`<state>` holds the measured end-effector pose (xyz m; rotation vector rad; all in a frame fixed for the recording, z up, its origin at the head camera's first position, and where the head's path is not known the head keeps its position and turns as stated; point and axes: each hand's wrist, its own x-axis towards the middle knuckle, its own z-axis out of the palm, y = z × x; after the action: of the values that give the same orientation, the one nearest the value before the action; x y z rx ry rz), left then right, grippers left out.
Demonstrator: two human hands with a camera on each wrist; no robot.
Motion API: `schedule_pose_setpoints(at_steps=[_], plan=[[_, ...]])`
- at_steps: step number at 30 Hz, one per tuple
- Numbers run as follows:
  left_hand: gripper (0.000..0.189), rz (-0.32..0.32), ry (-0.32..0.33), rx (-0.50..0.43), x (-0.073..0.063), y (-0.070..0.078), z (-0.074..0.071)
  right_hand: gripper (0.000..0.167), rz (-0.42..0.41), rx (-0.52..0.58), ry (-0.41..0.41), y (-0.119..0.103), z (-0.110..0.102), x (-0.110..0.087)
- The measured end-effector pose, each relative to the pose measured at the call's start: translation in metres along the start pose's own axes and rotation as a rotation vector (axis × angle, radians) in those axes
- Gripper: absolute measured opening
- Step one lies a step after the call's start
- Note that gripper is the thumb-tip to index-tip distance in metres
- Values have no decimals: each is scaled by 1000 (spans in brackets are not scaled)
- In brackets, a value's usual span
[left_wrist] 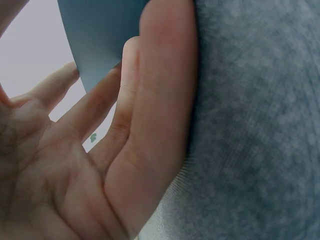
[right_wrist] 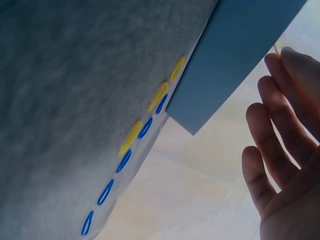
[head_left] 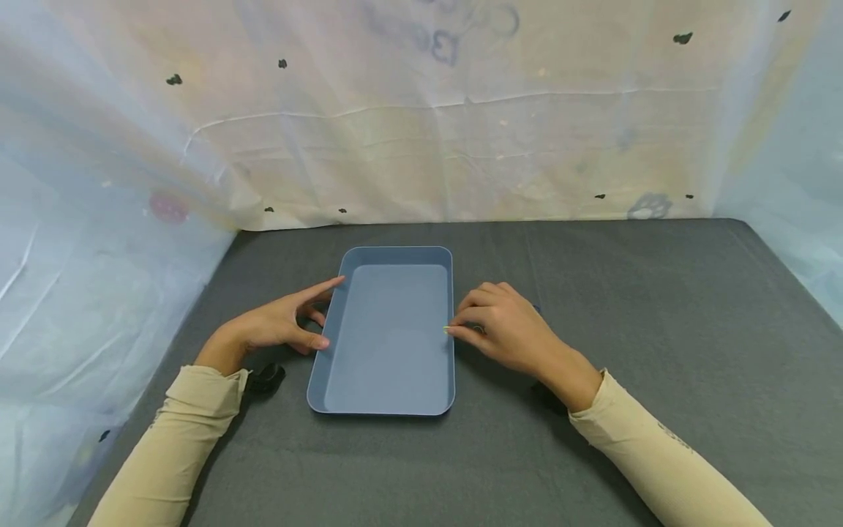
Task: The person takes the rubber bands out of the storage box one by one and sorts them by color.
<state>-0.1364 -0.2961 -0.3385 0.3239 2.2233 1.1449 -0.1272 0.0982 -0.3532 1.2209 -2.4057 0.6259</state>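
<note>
A blue-grey rectangular tray [head_left: 388, 344] lies on the dark cloth. My left hand [head_left: 273, 322] rests against its left rim, index finger and thumb spread apart and touching the edge; the left wrist view shows the fingers [left_wrist: 100, 102] fairly straight beside the tray wall [left_wrist: 100, 35]. At the right rim, my right hand [head_left: 503, 329] pinches a small, thin yellow loop [head_left: 447, 329] between thumb and fingertips. Only a thin curved bit of the yellow loop [right_wrist: 277, 48] shows in the right wrist view, where the other fingers are loosely bent.
Several yellow loops [right_wrist: 131, 138] and blue loops [right_wrist: 105, 192] lie in rows on the cloth right of the tray, mostly hidden behind my right hand in the head view. Pale sheeting [head_left: 461, 154] hangs behind the grey table [head_left: 658, 329] and along both sides.
</note>
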Motion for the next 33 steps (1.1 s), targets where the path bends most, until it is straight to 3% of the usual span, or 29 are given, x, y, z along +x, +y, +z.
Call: schedule_pose_setpoints(at_steps=[21,33], plan=[[107,-3,-4,4,3,3,1,9,2,-65,35,18,-13,-19],[106,0,-1,4,5,0,2,9,1,-93,-16,30,-26,-21]])
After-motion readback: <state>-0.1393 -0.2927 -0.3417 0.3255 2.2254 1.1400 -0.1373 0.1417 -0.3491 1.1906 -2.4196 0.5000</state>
